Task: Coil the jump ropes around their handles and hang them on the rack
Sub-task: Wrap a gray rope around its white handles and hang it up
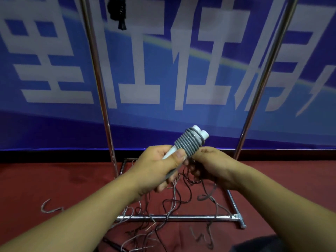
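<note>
Open gap between rack uprights (97, 73); loose ropes (169, 206) clutter base.

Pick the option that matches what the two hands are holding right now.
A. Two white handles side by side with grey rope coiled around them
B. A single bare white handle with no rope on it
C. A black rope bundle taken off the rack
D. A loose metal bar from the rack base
A: the left hand and right hand hold two white handles together, with grey rope wound in tight turns around them.
</note>
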A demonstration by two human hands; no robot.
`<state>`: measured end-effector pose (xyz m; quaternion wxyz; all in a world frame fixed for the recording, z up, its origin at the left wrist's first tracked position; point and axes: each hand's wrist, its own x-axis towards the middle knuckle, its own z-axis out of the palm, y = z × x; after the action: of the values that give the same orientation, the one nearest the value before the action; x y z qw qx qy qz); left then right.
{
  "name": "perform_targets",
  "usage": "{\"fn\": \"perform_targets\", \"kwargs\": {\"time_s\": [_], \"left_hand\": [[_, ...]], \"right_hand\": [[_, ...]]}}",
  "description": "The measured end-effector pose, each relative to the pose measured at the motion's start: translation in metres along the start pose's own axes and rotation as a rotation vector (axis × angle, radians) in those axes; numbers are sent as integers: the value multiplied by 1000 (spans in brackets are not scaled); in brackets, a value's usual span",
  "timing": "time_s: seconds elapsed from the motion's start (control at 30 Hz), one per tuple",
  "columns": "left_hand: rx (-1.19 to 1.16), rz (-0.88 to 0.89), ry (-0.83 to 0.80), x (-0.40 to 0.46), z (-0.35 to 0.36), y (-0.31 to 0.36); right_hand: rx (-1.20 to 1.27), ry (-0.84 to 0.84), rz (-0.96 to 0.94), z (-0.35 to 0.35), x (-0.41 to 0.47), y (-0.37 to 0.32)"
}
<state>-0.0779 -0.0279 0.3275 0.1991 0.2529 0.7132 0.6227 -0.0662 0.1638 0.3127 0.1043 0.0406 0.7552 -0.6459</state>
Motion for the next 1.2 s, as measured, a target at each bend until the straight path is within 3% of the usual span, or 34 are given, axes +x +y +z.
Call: {"fn": "perform_targets", "kwargs": {"time_s": [0.23,0.43,0.77,1.0,1.2], "left_hand": [[-172,-53,187,5,-7,-1],[-115,-96,363,11,-12,-10],[-2,-93,382,12,-11,-13],[52,-103,390,11,-12,-17],[-123,-121,432,17,-7,-9]], "right_hand": [[29,9,-28,7,4,0],[-99,194,-252,9,1,-10],[-307,128,-402,10,-6,-9],[-170,95,-313,9,-7,-11],[-133,141,-189,24,-4,-6]]}}
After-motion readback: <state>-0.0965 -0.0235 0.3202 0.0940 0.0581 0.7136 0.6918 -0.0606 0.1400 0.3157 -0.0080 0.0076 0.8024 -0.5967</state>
